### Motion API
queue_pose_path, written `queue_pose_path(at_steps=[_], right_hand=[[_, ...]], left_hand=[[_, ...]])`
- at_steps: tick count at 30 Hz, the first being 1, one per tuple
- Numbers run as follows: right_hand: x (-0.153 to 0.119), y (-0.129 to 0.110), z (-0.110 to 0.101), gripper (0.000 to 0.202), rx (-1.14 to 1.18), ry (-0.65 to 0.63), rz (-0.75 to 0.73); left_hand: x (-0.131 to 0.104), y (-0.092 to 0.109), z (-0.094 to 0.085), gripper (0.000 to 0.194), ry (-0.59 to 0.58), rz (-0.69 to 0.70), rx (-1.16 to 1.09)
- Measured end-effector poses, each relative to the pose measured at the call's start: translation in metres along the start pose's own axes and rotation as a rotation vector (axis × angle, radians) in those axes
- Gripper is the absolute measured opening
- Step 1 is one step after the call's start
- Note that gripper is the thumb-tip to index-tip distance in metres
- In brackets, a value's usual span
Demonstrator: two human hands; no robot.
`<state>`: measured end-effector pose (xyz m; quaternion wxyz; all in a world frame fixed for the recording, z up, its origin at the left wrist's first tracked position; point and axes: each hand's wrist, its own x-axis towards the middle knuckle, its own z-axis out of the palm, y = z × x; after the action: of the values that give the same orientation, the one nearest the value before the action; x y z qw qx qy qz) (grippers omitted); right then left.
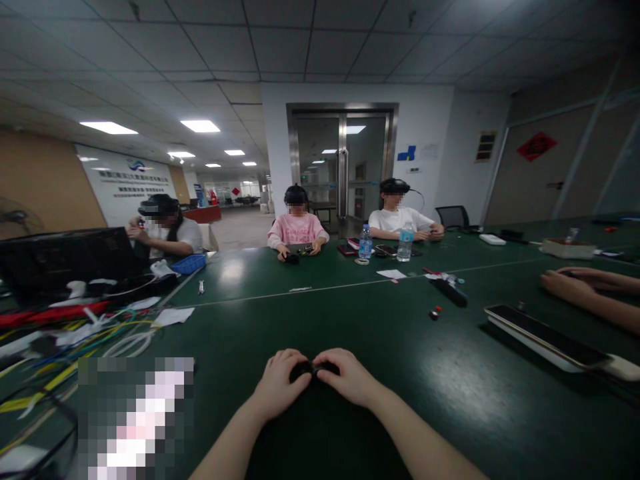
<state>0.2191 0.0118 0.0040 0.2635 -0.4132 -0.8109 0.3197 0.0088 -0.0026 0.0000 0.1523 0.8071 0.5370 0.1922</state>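
Close in front of me, a small black object [314, 368] lies low over the dark green table [240, 333]. My left hand [281, 381] curls round its left end, thumb and fingers pressed on it. From the other side my right hand [346, 379] grips the right end in the same way. The fingertips of both hands nearly meet at its middle. Much of the object is hidden under the fingers, and its exact kind cannot be made out.
Cables [125, 340] and a blue basket [190, 264] lie left. A phone on a white block [545, 337] lies right, near another person's hands [580, 287]. Two bottles [405, 243] stand further back. Three people sit across the table.
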Motion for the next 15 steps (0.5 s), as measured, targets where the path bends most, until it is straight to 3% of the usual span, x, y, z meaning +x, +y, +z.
queue_pose_path(at_steps=[15], right_hand=[[0.0007,0.0018,0.0004,0.027,0.004,-0.017,0.018]], left_hand=[[-0.0010,0.0029,-0.0034,0.033,-0.017,0.005,-0.012]])
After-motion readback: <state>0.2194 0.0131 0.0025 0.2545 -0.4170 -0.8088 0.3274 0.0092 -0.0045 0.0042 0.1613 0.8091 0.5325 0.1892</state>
